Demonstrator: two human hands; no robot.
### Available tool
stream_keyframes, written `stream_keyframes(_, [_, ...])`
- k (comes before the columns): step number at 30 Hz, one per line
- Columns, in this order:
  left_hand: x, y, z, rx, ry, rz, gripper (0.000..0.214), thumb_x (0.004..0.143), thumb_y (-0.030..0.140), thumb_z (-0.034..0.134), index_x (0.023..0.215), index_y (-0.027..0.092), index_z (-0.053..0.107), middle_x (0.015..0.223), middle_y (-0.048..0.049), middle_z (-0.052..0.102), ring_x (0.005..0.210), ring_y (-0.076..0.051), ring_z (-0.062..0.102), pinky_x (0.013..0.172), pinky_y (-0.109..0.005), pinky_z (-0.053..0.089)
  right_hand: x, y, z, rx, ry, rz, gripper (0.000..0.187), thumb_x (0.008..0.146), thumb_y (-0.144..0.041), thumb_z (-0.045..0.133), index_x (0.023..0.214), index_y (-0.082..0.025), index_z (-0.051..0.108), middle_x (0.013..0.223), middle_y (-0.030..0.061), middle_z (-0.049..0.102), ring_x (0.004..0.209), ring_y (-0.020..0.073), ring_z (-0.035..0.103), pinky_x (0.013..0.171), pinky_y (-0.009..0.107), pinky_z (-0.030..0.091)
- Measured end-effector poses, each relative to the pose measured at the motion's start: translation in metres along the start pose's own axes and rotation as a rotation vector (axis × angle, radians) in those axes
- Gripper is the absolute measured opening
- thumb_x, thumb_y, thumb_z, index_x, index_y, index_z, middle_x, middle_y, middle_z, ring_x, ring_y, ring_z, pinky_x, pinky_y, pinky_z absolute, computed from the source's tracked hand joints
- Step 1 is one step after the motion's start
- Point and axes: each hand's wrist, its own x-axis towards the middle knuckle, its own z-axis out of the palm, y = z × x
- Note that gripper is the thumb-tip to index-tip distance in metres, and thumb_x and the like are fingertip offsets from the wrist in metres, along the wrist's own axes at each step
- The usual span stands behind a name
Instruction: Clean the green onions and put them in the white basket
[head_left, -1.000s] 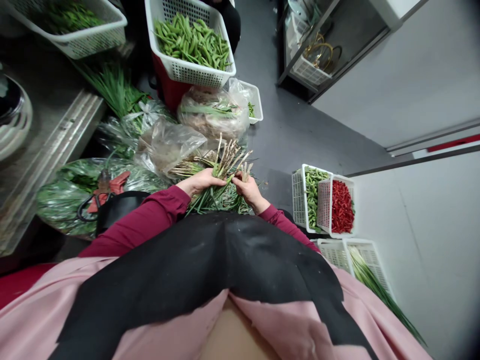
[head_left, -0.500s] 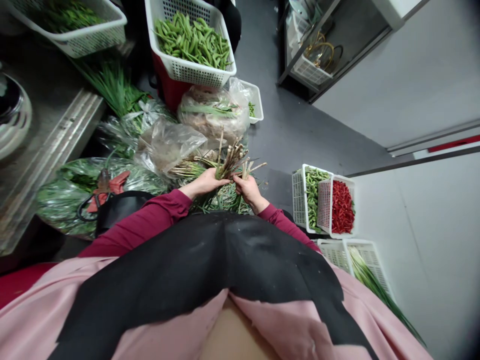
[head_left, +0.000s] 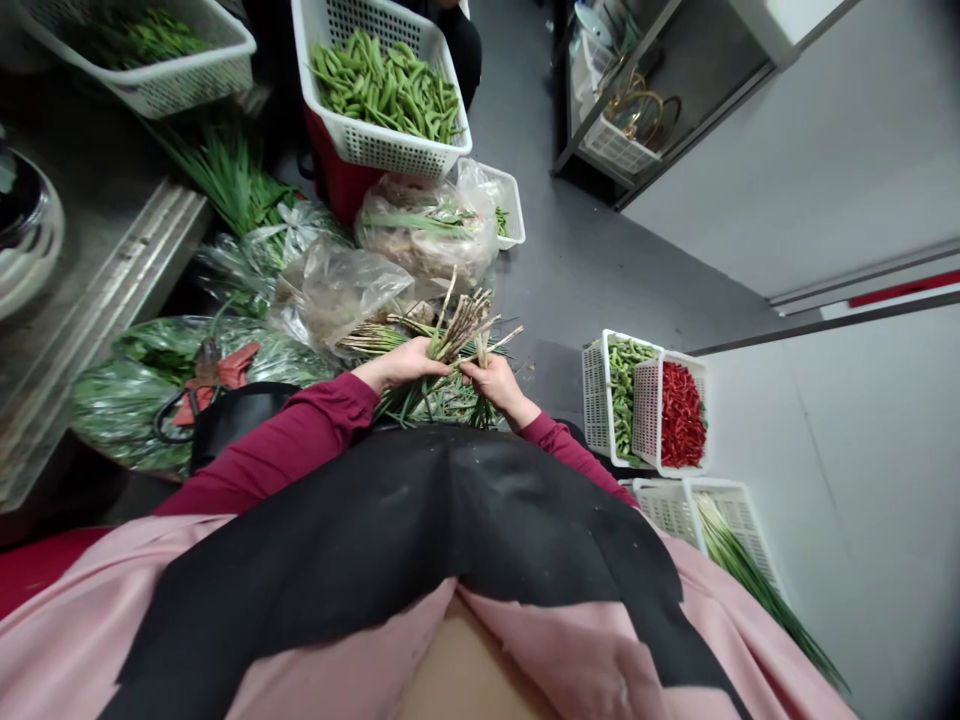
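My left hand (head_left: 401, 362) is wrapped round a bundle of green stalks (head_left: 457, 330) with pale, dirty root ends that fan upward. My right hand (head_left: 493, 379) is closed in a pinch on a few stalks at the bundle's right side. Both hands are held close together in front of my black apron (head_left: 420, 530). More green stalks (head_left: 439, 400) lie under the hands.
Clear plastic bags of greens (head_left: 337, 285) lie on the floor ahead. A white basket of green pods (head_left: 382, 85) stands on a red bin. Baskets of green beans (head_left: 622, 385), red chillies (head_left: 679, 410) and long greens (head_left: 720, 530) stand at right. Red-handled scissors (head_left: 206, 375) lie at left.
The bundle has shifted a little in my hands and its root ends fan out further to the right. My right hand has slid lower along the stalks.
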Motion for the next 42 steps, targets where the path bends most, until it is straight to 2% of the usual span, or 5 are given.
stream_keyframes(10, [-0.009, 0.005, -0.003, -0.177, -0.006, -0.125, 0.033, 0.053, 0.024, 0.082, 0.083, 0.014, 0.071, 0.078, -0.0056, 0.072, 0.07, -0.019, 0.064, 0.073, -0.034, 0.052, -0.003, -0.006, -0.01, 0.473, 0.103, 0.07, 0.037, 0.065, -0.044, 0.076, 0.074, -0.018, 0.051, 0.053, -0.0069, 0.051, 0.037, 0.0027, 0.027, 0.038, 0.02, 0.021])
stream_keyframes(20, [-0.028, 0.003, -0.026, 0.073, 0.01, -0.157, 0.037, 0.047, 0.029, 0.084, 0.077, 0.014, 0.069, 0.073, -0.0048, 0.069, 0.071, -0.022, 0.063, 0.071, -0.035, 0.051, -0.033, -0.022, -0.122, 0.618, 0.685, -0.14, 0.025, 0.078, -0.033, 0.066, 0.071, -0.02, 0.047, 0.051, -0.0093, 0.038, 0.038, 0.0016, 0.02, 0.04, 0.02, 0.018])
stream_keyframes(29, [-0.046, -0.003, -0.024, 0.124, 0.081, -0.078, 0.035, 0.047, 0.028, 0.083, 0.077, 0.014, 0.071, 0.071, -0.0051, 0.069, 0.072, -0.023, 0.063, 0.075, -0.036, 0.05, -0.062, 0.021, -0.012, -0.759, 0.199, -0.078, 0.029, 0.075, -0.034, 0.071, 0.054, -0.018, 0.058, 0.057, 0.0047, 0.058, 0.062, 0.0155, 0.055, 0.06, 0.024, 0.038])
stream_keyframes(34, [-0.054, -0.002, -0.014, 0.329, 0.122, -0.059, 0.038, 0.045, 0.029, 0.084, 0.078, 0.014, 0.072, 0.069, -0.004, 0.069, 0.071, -0.025, 0.063, 0.074, -0.035, 0.049, -0.07, -0.01, -0.011, -0.751, 0.32, -0.448, 0.022, 0.087, -0.027, 0.057, 0.103, -0.019, 0.07, 0.1, 0.0107, 0.066, 0.091, 0.0199, 0.06, 0.081, 0.027, 0.043])
stream_keyframes(42, [-0.058, -0.012, -0.008, 0.365, 0.028, 0.02, 0.037, 0.049, 0.032, 0.083, 0.079, 0.012, 0.073, 0.07, -0.0033, 0.068, 0.068, -0.023, 0.061, 0.072, -0.034, 0.048, -0.055, -0.012, 0.006, -0.614, 0.126, -0.278, 0.014, 0.075, -0.027, 0.071, 0.066, -0.017, 0.068, 0.074, 0.0036, 0.062, 0.072, 0.0154, 0.055, 0.07, 0.026, 0.04])
